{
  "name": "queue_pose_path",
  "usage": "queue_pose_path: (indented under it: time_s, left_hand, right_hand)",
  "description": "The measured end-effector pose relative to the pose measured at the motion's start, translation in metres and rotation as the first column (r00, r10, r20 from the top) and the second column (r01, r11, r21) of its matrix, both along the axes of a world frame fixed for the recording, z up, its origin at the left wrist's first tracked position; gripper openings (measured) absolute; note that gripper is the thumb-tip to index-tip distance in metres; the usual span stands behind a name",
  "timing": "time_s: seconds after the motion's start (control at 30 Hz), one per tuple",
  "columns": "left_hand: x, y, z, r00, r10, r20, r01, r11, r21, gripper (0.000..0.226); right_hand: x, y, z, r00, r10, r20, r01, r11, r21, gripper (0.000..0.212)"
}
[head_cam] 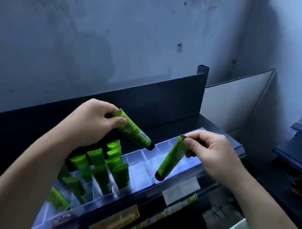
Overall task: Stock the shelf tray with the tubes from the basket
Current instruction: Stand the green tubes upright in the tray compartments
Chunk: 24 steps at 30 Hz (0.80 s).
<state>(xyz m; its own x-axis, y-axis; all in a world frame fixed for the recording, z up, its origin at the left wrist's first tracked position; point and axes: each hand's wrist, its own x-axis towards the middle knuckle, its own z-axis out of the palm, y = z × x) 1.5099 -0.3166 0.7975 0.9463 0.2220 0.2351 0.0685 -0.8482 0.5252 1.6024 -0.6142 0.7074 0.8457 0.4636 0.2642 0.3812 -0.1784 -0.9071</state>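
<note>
Two green tubes in hand over one clear divided tray (219, 142) on the dark shelf (173, 123). Tray's left slots hold upright tubes (100, 170), crimp up; right slots bare, likely next to fill. Left hand (92, 123) pinches a tube (135, 131) by its crimp, cap down toward a middle slot. Right hand (211, 155) pinches the second tube (170, 161) likewise, near the front edge. Basket not identifiable.

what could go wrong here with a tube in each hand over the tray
Each hand pinches its tube only by the flat end: the left hand its tube, the right hand its tube. Either could slip and land flat in the tray. The left forearm hangs just over the standing tubes and might knock them over.
</note>
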Motion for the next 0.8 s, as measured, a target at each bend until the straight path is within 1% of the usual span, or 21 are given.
queue_pose_path:
  time_s: [0.1,0.17,0.27,0.37,0.53,0.7,0.8]
  left_hand:
    - [0.025,0.034,-0.008,0.998,0.035,-0.051,-0.03,0.995,0.094,0.019]
    - [0.042,0.04,-0.019,0.994,0.02,-0.111,-0.002,0.987,0.158,0.02]
    - [0.064,0.045,-0.038,0.978,-0.003,-0.207,0.046,0.979,0.201,0.026]
    - [0.08,0.046,-0.058,0.961,-0.014,-0.277,0.082,0.969,0.234,0.029]
    - [0.093,0.044,-0.08,0.924,-0.018,-0.382,0.121,0.961,0.247,0.019]
    - [0.099,0.046,-0.094,0.907,-0.013,-0.421,0.139,0.953,0.27,0.021]
    - [0.098,0.043,-0.103,0.899,-0.009,-0.439,0.155,0.942,0.297,0.024]
  right_hand:
    - [0.014,0.051,0.007,0.996,0.051,0.069,-0.049,0.999,-0.023,0.015]
    - [0.023,0.077,0.007,0.993,0.077,0.094,-0.073,0.996,-0.043,0.015]
    - [0.035,0.107,0.0,0.989,0.108,0.099,-0.097,0.989,-0.114,0.016]
    - [0.045,0.123,-0.017,0.99,0.109,0.09,-0.088,0.975,-0.204,0.015]
    - [0.054,0.133,-0.041,0.995,0.096,0.033,-0.082,0.955,-0.283,0.013]
    - [0.056,0.147,-0.058,0.984,0.178,0.006,-0.16,0.896,-0.414,0.012]
    - [0.053,0.152,-0.064,0.973,0.23,0.03,-0.188,0.858,-0.478,0.012]
